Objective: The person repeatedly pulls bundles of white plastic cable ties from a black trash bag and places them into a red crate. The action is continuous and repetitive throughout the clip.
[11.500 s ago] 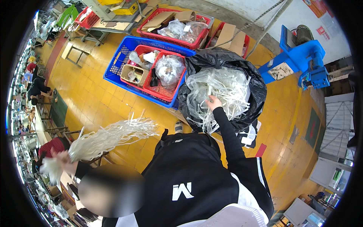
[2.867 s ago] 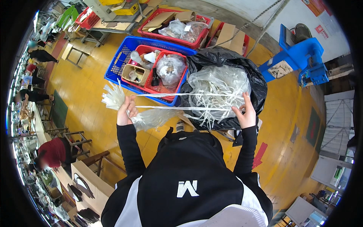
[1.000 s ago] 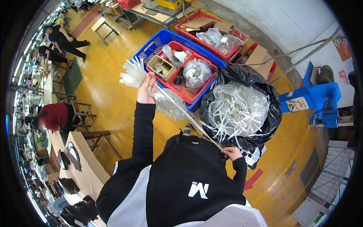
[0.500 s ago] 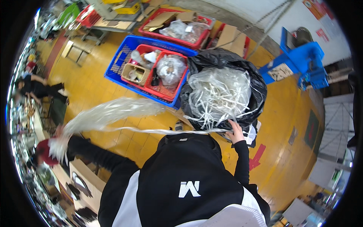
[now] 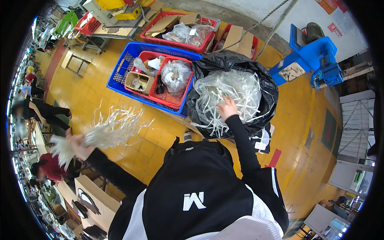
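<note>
At the far left my left hand [image 5: 80,148] is closed around a bundle of translucent white plastic strips [image 5: 114,130]. Their loose ends fan out toward the right, and a shorter end sticks out on the other side of the fist. My right hand [image 5: 227,108] is over a black plastic bag [image 5: 270,82], its fingers slightly bent and apart at the surface of the loose white strips [image 5: 244,106] inside. Nothing shows clearly in its grasp. A clear plastic liner [image 5: 206,84] lies in the bag around those strips.
Left of the bag stands a blue crate [image 5: 120,74] with red baskets [image 5: 187,88] in it, holding a tan box [image 5: 136,81] and plastic bags. Behind are another red crate [image 5: 150,34] and cardboard [image 5: 239,40]. A blue machine [image 5: 308,56] stands right. People [image 5: 52,166] are at far left.
My right hand has moved up and left from the bag's near edge to over the strips inside. The long strand stretched between my hands is gone, and the bundle's ends now hang shorter and spread.
</note>
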The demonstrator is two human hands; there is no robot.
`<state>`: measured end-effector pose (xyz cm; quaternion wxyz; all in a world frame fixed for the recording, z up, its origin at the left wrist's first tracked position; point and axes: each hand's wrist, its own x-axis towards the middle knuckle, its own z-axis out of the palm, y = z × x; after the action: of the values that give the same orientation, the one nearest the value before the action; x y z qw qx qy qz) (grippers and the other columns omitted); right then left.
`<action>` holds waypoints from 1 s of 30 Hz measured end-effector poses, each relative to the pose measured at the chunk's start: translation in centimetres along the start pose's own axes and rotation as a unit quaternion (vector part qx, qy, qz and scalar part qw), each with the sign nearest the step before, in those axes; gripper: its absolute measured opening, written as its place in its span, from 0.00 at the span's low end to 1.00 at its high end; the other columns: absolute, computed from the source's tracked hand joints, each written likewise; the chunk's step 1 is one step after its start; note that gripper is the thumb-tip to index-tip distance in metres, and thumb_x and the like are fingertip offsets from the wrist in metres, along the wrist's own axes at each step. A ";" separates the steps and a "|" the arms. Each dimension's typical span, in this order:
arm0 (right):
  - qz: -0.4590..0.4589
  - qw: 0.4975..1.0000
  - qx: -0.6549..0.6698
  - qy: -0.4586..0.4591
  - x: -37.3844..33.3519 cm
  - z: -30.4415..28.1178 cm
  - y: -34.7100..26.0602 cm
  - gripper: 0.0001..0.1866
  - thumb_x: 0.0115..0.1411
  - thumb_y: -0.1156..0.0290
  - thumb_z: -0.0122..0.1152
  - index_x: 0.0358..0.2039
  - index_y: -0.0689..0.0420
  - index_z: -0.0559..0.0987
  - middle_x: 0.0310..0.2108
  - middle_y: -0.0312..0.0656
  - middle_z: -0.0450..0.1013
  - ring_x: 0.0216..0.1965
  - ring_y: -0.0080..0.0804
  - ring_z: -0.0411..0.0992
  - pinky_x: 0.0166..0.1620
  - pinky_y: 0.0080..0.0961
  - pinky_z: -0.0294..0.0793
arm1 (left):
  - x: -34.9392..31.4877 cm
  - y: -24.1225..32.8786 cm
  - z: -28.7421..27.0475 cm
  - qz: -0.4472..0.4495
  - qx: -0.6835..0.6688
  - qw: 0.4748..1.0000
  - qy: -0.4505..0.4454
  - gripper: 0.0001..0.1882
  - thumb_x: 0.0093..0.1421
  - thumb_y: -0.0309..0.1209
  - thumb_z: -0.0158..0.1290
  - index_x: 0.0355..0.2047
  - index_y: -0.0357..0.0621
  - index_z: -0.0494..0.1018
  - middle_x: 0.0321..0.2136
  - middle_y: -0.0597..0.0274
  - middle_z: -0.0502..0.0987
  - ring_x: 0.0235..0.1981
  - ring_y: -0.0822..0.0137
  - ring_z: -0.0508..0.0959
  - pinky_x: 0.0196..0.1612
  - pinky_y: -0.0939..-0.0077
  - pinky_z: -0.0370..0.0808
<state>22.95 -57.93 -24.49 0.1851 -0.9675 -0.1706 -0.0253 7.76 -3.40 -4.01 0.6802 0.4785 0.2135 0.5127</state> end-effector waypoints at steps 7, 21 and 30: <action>0.048 0.986 -0.122 -0.100 3.7 4.2 -0.6 0.13 0.43 0.65 0.61 0.33 0.47 0.77 0.40 0.34 0.70 0.48 0.35 0.62 0.47 0.40 0.60 | -16.0 -9.8 9.3 -0.417 0.021 0.867 -0.273 0.18 0.60 0.33 0.43 0.48 0.35 0.64 0.15 0.74 0.56 0.15 0.81 0.57 0.24 0.85 0.63; 0.019 0.873 0.474 -0.116 -4.6 -9.3 -14.5 0.09 0.55 0.79 0.52 0.39 0.61 0.71 0.29 0.41 0.74 0.34 0.27 0.75 0.35 0.20 0.73 | -19.6 -10.7 14.3 -0.474 0.028 0.707 -0.525 0.30 0.57 0.48 0.47 0.51 0.37 0.62 0.37 0.56 0.75 0.34 0.66 0.75 0.42 0.72 0.71; 0.044 0.906 0.405 -0.115 -1.1 -17.6 -11.3 0.07 0.51 0.77 0.58 0.30 0.67 0.78 0.23 0.43 0.75 0.22 0.20 0.71 0.27 0.17 0.69 | -24.9 -14.0 14.9 -0.468 -0.008 0.652 -0.597 0.25 0.54 0.25 0.46 0.54 0.39 0.59 0.43 0.56 0.72 0.37 0.74 0.71 0.37 0.82 0.68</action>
<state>18.30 -54.90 -4.28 0.5411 -0.8118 -0.1437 0.1659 16.76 -32.48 -14.49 0.8144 0.5127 -0.0471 -0.2678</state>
